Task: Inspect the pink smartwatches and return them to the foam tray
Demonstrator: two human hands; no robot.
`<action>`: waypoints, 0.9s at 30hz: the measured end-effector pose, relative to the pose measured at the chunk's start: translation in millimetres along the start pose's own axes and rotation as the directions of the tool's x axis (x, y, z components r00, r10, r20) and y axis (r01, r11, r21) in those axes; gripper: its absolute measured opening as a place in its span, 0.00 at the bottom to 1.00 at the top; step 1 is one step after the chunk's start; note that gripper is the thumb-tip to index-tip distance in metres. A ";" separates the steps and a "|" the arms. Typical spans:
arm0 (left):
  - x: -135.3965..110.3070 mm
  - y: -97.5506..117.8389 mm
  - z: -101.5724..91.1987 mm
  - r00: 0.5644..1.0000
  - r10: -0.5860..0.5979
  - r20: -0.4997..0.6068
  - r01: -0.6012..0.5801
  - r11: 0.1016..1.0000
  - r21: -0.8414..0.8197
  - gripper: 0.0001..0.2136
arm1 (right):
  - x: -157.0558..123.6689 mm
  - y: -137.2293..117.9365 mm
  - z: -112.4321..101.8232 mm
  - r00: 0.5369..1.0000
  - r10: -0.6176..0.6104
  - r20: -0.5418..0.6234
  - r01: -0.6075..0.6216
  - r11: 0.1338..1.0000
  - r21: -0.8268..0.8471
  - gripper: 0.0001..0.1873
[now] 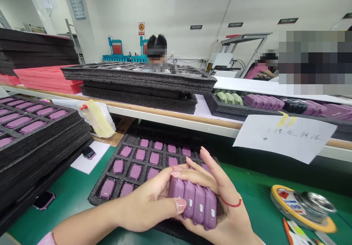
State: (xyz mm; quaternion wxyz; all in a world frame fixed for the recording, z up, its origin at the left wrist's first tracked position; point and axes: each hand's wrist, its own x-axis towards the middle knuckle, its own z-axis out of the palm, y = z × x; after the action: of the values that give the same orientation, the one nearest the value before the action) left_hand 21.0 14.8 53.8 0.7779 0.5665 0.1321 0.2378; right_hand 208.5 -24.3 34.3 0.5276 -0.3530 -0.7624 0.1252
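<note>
Four purple cases (194, 203), tight in the joint grip of left hand (151, 203) and right hand (218, 188).

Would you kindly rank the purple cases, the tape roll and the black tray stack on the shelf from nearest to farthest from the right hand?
1. The purple cases: held in the right hand itself.
2. The tape roll: on the green table, off to the right.
3. The black tray stack: up on the shelf, far ahead and left.

Left hand (150, 204) curled, thumb pressing, right hand (221, 192) cupped palm-up (fingers raised), wrists close
</note>
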 end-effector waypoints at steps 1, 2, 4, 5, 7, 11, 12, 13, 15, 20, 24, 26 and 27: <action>0.3 0.1 1.1 1.000 0.011 -0.004 -0.011 1.000 0.010 0.24 | 0.6 -0.5 0.4 1.000 -0.003 -0.001 0.003 1.000 -0.007 0.49; 0.6 0.1 2.2 1.000 0.027 -0.011 -0.027 0.999 0.022 0.24 | 1.2 -1.2 1.1 1.000 -0.010 -0.006 0.010 1.000 -0.018 0.49; 1.4 0.0 4.2 0.997 0.070 -0.043 -0.067 0.996 0.063 0.23 | 2.0 -2.2 2.9 0.999 -0.030 -0.021 0.029 0.998 -0.059 0.50; 1.7 -0.3 5.0 0.994 0.088 -0.057 -0.082 0.992 0.098 0.22 | 2.3 -2.4 3.9 0.999 -0.045 -0.025 0.042 0.996 -0.080 0.50; 2.5 -1.3 6.0 0.991 0.112 -0.079 -0.095 0.977 0.189 0.21 | 2.6 -1.5 5.8 0.997 -0.075 -0.029 0.071 0.991 -0.111 0.50; 4.6 -6.2 6.5 0.980 0.155 -0.121 -0.117 0.954 0.275 0.22 | 3.3 1.5 8.2 0.996 -0.089 -0.023 0.085 0.989 -0.120 0.47; 5.2 -7.7 6.6 0.975 0.180 -0.131 -0.138 0.950 0.279 0.23 | 3.5 1.8 8.3 0.996 -0.088 -0.016 0.085 0.989 -0.120 0.47; 5.9 -9.0 6.6 0.970 0.203 -0.135 -0.158 0.945 0.286 0.23 | 3.5 1.9 8.3 0.996 -0.088 -0.008 0.087 0.989 -0.121 0.46; 7.1 -10.8 6.8 0.965 0.227 -0.131 -0.179 0.935 0.307 0.24 | 3.0 1.5 7.7 0.995 -0.096 -0.001 0.095 0.986 -0.138 0.45; 9.6 -13.8 8.8 0.959 0.228 -0.169 -0.180 0.949 0.259 0.27 | -0.8 4.2 9.1 0.991 -0.131 -0.006 0.126 0.968 -0.216 0.42; 11.9 -18.5 11.3 0.945 0.250 -0.211 -0.208 0.957 0.200 0.29 | -5.7 12.8 17.2 0.980 -0.194 -0.047 0.179 0.958 -0.222 0.42; 12.1 -19.5 12.1 0.944 0.238 -0.229 -0.202 0.964 0.171 0.29 | -7.6 15.4 19.1 0.976 -0.210 -0.064 0.195 0.962 -0.193 0.42; 11.8 -19.3 12.2 0.947 0.221 -0.231 -0.193 0.971 0.138 0.31 | -8.1 15.6 18.8 0.981 -0.185 -0.061 0.172 0.969 -0.176 0.42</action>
State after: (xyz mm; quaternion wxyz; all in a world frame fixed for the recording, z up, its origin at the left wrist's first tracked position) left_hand 41.1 6.3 40.3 0.6927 0.5869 0.1802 0.3784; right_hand 199.6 -15.1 12.0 0.5338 -0.3311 -0.7781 -0.0019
